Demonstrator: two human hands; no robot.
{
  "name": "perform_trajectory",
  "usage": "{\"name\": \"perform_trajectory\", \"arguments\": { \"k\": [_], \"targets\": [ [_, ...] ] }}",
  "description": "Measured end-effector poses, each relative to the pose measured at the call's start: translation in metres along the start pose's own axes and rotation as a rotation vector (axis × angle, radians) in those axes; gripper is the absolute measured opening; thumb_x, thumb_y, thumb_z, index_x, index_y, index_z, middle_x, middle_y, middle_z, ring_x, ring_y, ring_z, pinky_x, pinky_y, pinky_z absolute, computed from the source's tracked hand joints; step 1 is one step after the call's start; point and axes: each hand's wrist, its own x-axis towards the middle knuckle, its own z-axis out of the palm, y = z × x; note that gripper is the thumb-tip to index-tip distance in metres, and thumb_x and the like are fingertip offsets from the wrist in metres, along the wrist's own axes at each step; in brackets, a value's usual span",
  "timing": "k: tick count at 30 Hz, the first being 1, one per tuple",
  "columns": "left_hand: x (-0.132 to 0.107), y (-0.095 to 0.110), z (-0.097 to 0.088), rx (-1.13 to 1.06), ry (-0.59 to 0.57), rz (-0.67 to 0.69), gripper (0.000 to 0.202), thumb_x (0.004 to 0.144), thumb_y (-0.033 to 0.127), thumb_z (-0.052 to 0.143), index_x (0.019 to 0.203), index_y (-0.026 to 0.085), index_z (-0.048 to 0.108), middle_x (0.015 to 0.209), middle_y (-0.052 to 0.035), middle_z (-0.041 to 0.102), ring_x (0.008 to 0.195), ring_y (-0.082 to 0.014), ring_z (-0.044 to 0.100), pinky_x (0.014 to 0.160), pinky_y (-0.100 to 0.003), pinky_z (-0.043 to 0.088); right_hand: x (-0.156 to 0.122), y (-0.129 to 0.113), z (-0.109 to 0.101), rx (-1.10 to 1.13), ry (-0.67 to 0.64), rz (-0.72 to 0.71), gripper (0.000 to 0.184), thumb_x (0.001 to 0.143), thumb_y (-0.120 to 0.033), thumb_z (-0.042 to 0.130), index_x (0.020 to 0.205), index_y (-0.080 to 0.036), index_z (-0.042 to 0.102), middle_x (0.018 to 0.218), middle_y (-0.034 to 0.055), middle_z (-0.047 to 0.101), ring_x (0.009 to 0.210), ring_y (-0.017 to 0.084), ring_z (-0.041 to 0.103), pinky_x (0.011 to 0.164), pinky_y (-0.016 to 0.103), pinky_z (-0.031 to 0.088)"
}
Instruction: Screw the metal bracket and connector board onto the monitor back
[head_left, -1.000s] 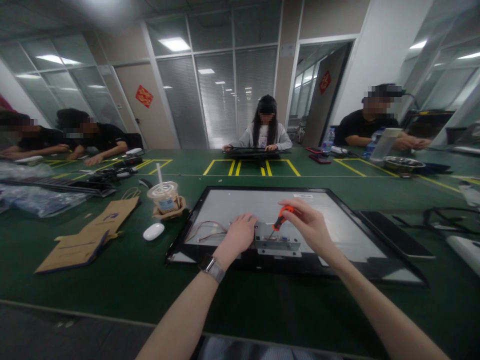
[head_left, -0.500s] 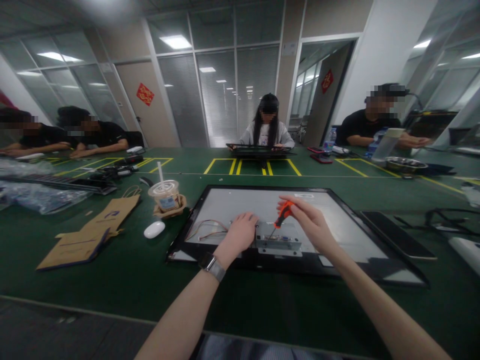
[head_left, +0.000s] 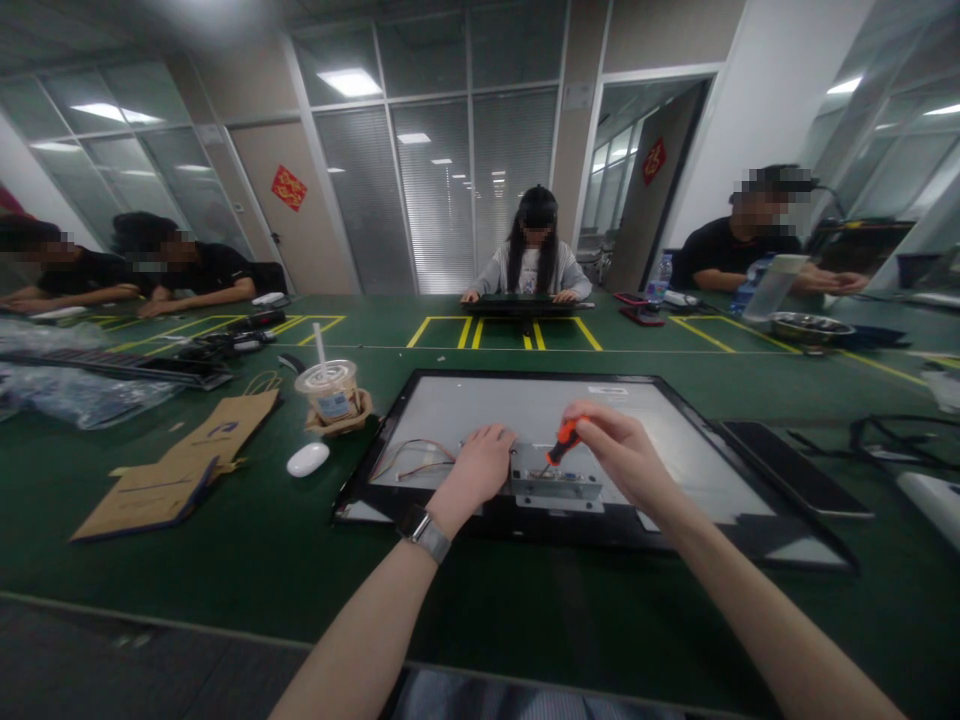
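Note:
A flat screen panel [head_left: 697,465] with a black frame lies on the table, its pale back facing up. Near its front edge sits a metal bracket [head_left: 559,490] with a small circuit board and connectors. My right hand [head_left: 621,448] is closed around an orange and black screwdriver [head_left: 564,440], tilted so that its tip points down at the board; exact contact is too small to tell. Against the bracket's left side rests my left hand [head_left: 486,462], fingers stretched out and lying flat. Thin cables [head_left: 412,458] lie on the panel left of that hand.
Left of the panel are an iced drink cup [head_left: 330,390], a white mouse [head_left: 308,459] and a brown paper bag [head_left: 180,465]. A black phone [head_left: 791,468] lies close to the panel's right edge. Several people sit across the green table [head_left: 480,350].
My right hand has curled its fingers more tightly around the screwdriver handle and lowered slightly. My left hand has stayed put. Across the table, a person's black panel has been tipped flatter.

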Motion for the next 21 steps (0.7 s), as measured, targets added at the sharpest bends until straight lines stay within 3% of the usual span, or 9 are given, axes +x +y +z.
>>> {"name": "perform_trajectory", "arguments": {
  "k": [3,7,11,17,21],
  "targets": [
    [0.0002,-0.0005,0.0009,0.003,-0.010,0.000,0.036,0.096,0.008,0.041,0.127,0.015,0.059,0.136,-0.0145,0.058,0.123,-0.0254,0.057,0.105,-0.038,0.044,-0.0009,-0.0006,-0.0001,0.055,-0.052,0.058,0.029,0.089,-0.048,0.069,0.105,-0.025,0.076,0.093,0.0061,0.074,0.090,0.023,0.070,0.087,0.043,0.056],
    [-0.0006,-0.0005,0.0010,-0.003,0.005,0.013,0.038,0.096,0.008,0.042,0.129,0.015,0.058,0.137,-0.0148,0.058,0.124,-0.0254,0.056,0.105,-0.038,0.044,0.0001,-0.0020,0.0012,0.120,-0.043,0.051,0.026,0.090,-0.050,0.067,0.095,-0.026,0.073,0.097,0.0068,0.074,0.097,0.025,0.069,0.088,0.043,0.057],
    [-0.0006,-0.0002,0.0010,0.001,0.002,-0.003,0.037,0.096,0.008,0.042,0.128,0.016,0.058,0.136,-0.0147,0.058,0.123,-0.0247,0.057,0.104,-0.038,0.045,0.0000,-0.0026,0.0002,0.070,-0.038,0.047,0.024,0.081,-0.049,0.077,0.086,-0.025,0.074,0.100,0.0058,0.072,0.098,0.025,0.069,0.090,0.042,0.056],
    [-0.0009,0.0006,-0.0022,0.005,0.000,0.010,0.037,0.095,0.008,0.042,0.127,0.015,0.058,0.136,-0.0147,0.059,0.121,-0.0254,0.058,0.104,-0.038,0.045,-0.0012,-0.0054,0.0013,0.097,-0.100,0.090,0.029,0.090,-0.050,0.068,0.108,-0.027,0.073,0.101,0.0070,0.076,0.098,0.024,0.071,0.094,0.044,0.054],
    [-0.0009,0.0005,-0.0027,0.002,0.001,0.015,0.036,0.096,0.008,0.041,0.127,0.016,0.058,0.135,-0.0142,0.059,0.122,-0.0248,0.058,0.105,-0.038,0.045,-0.0005,-0.0037,0.0044,0.107,-0.059,0.048,0.026,0.091,-0.051,0.065,0.100,-0.028,0.071,0.104,0.0067,0.075,0.106,0.026,0.069,0.096,0.045,0.054]
  ]
}}
